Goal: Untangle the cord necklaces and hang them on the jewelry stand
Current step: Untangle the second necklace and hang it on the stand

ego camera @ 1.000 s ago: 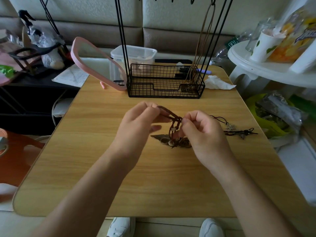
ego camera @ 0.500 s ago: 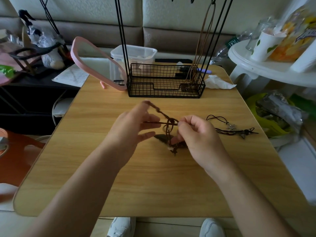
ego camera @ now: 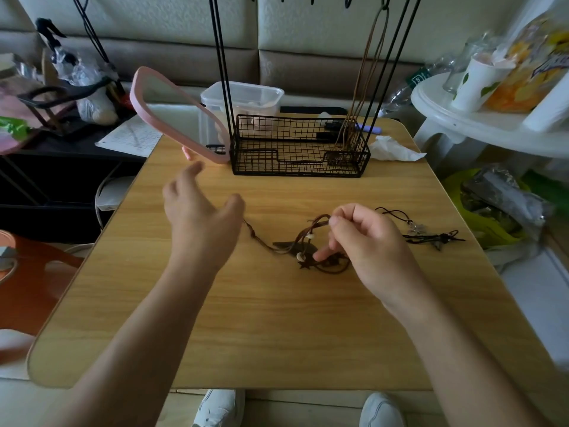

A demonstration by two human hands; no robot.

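the right hand [ego camera: 369,241] has a narrow grip, thumb and forefinger pinching a loop of the brown cord tangle [ego camera: 308,245] just above the desk [ego camera: 277,318]. the left hand [ego camera: 200,217] hovers with a wide grip, fingers spread, holding nothing; a cord end trails from the tangle toward it. a second, black necklace [ego camera: 431,235] lies on the desk just right of the right hand, apart from the brown tangle. one brown necklace [ego camera: 366,75] already hangs on the jewelry stand [ego camera: 298,149] at the back of the desk. the risk as i judge it: pulling the pinched loop up with the other end loose could tighten the knot around the beads, or drag the pendants across the desk and snag the black necklace.
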